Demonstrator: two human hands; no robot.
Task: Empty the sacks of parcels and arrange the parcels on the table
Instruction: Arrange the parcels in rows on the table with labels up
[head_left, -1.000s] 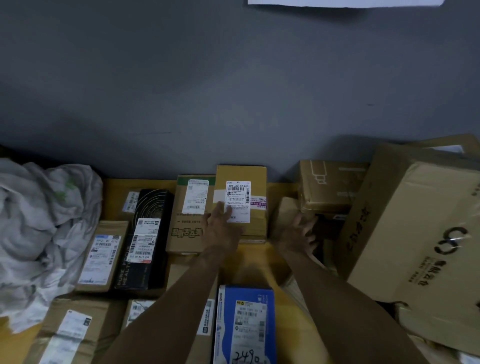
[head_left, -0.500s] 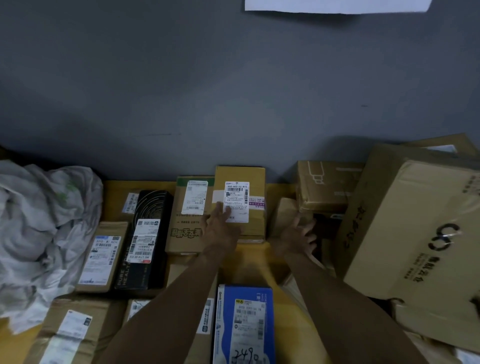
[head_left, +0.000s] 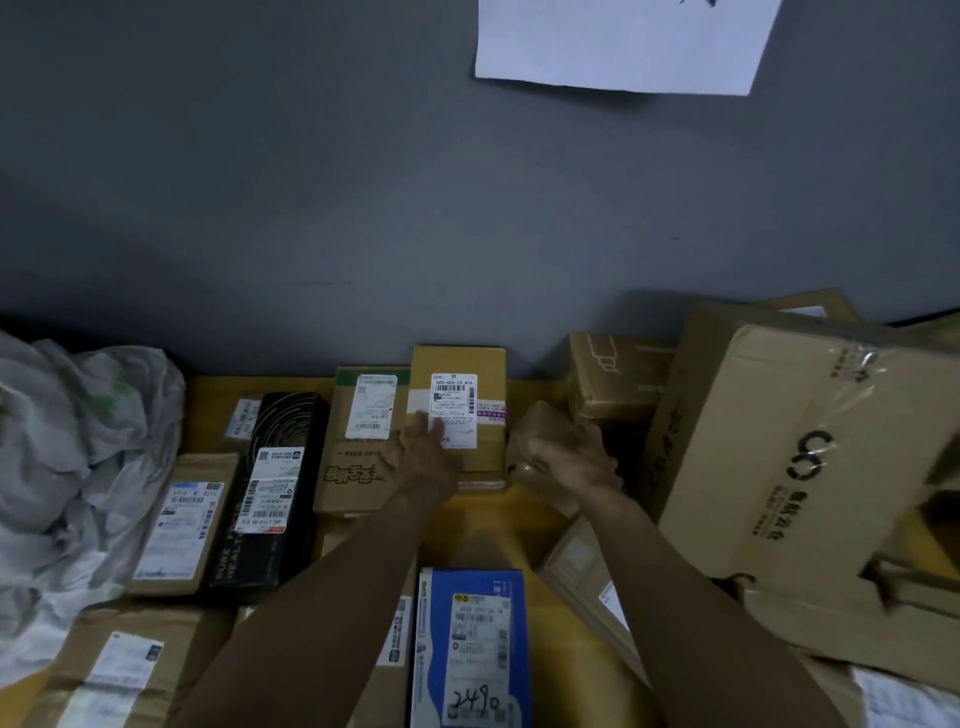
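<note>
Your right hand curls round the small brown parcel, its long side running away from you; just left, your left hand lies flat, fingers straight, on the labelled box.

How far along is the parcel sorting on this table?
Done: the sack lies crumpled and limp, and parcels like the black box sit in rows. In hand: the left hand rests on the yellow box, the right hand grips a small brown parcel. Left: the big boxes at right lie tilted, seemingly unsorted.
</note>
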